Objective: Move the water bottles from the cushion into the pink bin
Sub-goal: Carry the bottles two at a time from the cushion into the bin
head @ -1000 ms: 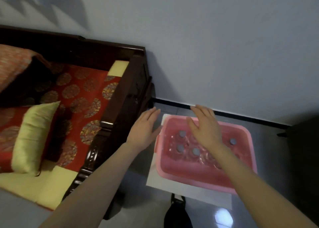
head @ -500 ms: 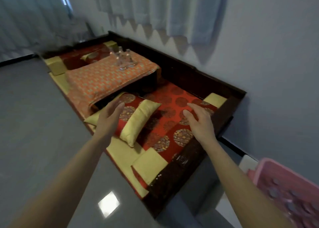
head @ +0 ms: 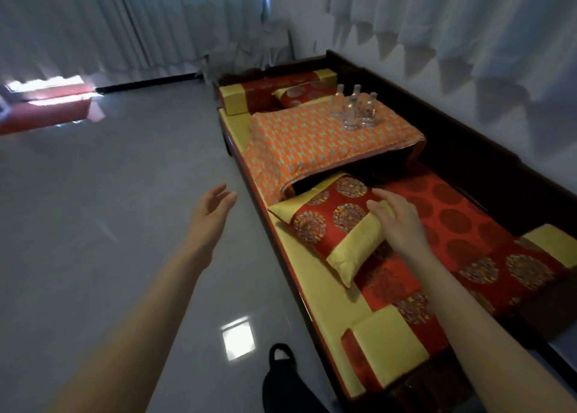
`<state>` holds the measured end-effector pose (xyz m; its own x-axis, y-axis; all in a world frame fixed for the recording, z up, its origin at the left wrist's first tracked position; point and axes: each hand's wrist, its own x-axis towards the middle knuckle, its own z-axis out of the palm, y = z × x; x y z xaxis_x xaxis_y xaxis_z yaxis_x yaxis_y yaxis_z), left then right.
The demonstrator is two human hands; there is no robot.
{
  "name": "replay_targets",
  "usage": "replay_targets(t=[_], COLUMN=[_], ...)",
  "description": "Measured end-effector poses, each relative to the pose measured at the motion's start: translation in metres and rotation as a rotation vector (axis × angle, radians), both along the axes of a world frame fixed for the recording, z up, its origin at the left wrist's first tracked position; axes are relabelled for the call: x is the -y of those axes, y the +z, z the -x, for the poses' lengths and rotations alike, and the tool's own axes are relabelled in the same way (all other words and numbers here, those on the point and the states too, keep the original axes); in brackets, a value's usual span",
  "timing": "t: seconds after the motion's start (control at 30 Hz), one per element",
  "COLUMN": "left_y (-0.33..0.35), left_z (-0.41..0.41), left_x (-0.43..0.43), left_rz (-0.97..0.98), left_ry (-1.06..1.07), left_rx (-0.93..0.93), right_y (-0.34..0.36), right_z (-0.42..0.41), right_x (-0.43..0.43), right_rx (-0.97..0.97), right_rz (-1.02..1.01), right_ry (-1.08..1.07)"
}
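Reaching: the step in hand looks like the approach to the bottles (head: 356, 108), which stand in a tight cluster on the orange cushion (head: 321, 144), upper middle of the frame, well apart from both hands.
Bottles: clear, capped, upright, several touching or nearly so; the exact count is hard to tell.
Bin: not in this frame.
Cushion: raised and soft under its patterned cover, so a bottle nudged sideways would likely tip its neighbours.
Left hand (head: 209, 216): empty, fingers loose and spread, over the grey floor (head: 109, 225) at centre left.
Right hand (head: 399, 222): empty, palm down, fingers slack, over the red and yellow pillow (head: 337, 225) at centre.
Doing it well: the person should step closer along the couch (head: 468, 247) before stretching, take an outer bottle in each hand around the body, and lift straight up so the rest stay standing.
Risk: clear plastic is dim here, so a grab by the cap could slip.
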<state>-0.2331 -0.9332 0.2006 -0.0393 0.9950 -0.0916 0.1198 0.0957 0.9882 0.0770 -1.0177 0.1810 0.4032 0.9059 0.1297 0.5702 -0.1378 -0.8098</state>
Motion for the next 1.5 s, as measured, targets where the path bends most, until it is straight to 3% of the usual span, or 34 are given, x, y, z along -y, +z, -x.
replay_targets(t=[0.27,0.63,0.83,1.1,1.5], left_y=[0.006,-0.012,-0.019,-0.007,-0.053], left_z=[0.043,0.085,0.088,0.053,-0.093], left_x=[-0.146,-0.332,-0.461,-0.638,-0.78], left_rz=[0.011,0.069,0.078,0.045,0.11], left_ry=[0.047,0.072,-0.033,-0.232,-0.517], left_rx=[-0.061,-0.089,-0.105,-0.12,-0.098], right_y=[-0.005,-0.008,-0.015,-0.013,-0.063], right_z=[0.027,0.059,0.064,0.065,-0.007], right_x=[-0.168,-0.36,-0.454,-0.553,-0.642], right_rx=[-0.131,-0.1,-0.041,-0.135,-0.209], right_rz=[0.069,0.096,0.114,0.094,0.105], right_ry=[0.038,0.086,-0.037,-0.319,-0.526])
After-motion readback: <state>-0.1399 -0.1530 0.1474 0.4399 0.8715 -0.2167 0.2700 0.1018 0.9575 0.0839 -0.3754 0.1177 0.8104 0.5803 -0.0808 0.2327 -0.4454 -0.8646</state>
